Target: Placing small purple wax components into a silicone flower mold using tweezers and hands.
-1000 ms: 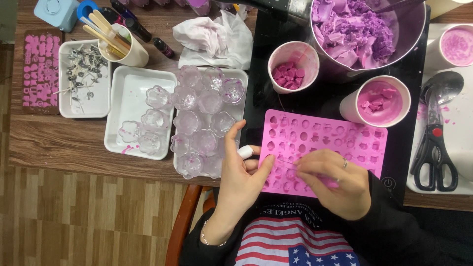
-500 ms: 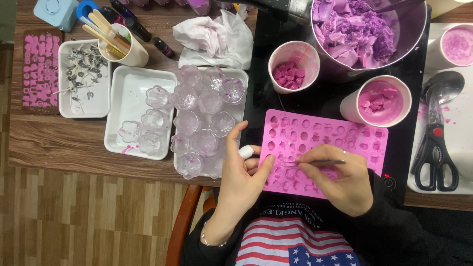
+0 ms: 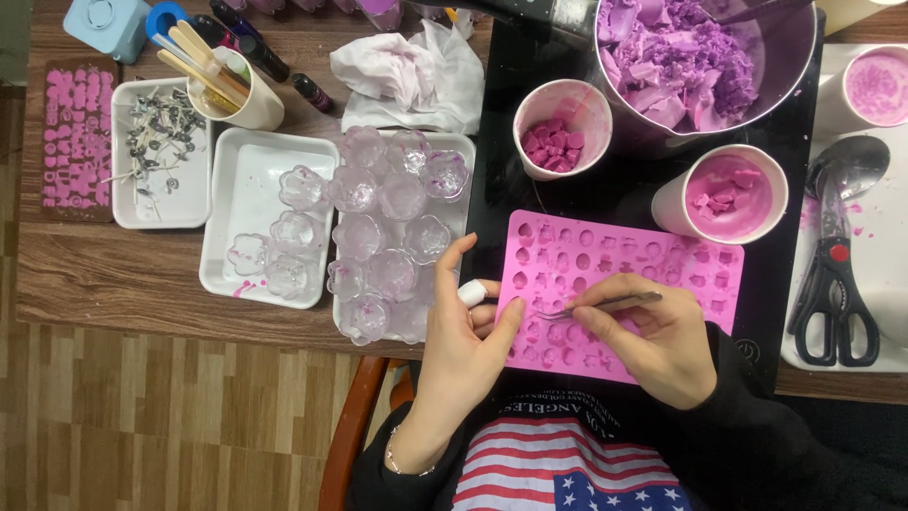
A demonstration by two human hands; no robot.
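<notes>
- Wood-grain bench [image 3: 142, 274] fills the upper part of my view, with plank flooring at 7 o'clock and a black mat [image 3: 615, 199] covering the bench from centre to right.
- I see the pink silicone mold [image 3: 653, 260] lying flat on the black mat, just past centre toward 5 o'clock, its small cavities facing up.
- My left hand [image 3: 468, 345] rests on the mold's near left edge, fingers loosely spread, the thumb on the mold surface; one fingertip wears a white wrap.
- My right hand [image 3: 657, 336] is pinched shut on thin metal tweezers [image 3: 605, 305], whose tip points left onto a cavity near the left thumb.
- At 9 o'clock from the mold, a white tray [image 3: 463, 151] carries clear flower-shaped cups [image 3: 388, 227], touching one another; a second white tray [image 3: 251, 170] beside it holds a few more.
- At 12 o'clock, a paper cup of pink chunks [image 3: 563, 128] stands on the mat, and at 2 o'clock another cup of pink wax [image 3: 733, 194] sits just beside the mold's far corner.
- Behind them, a metal pot [image 3: 705, 57] holds purple wax pieces.
- Black-handled scissors [image 3: 832, 284] lie at 3 o'clock, well apart from the hands.
</notes>
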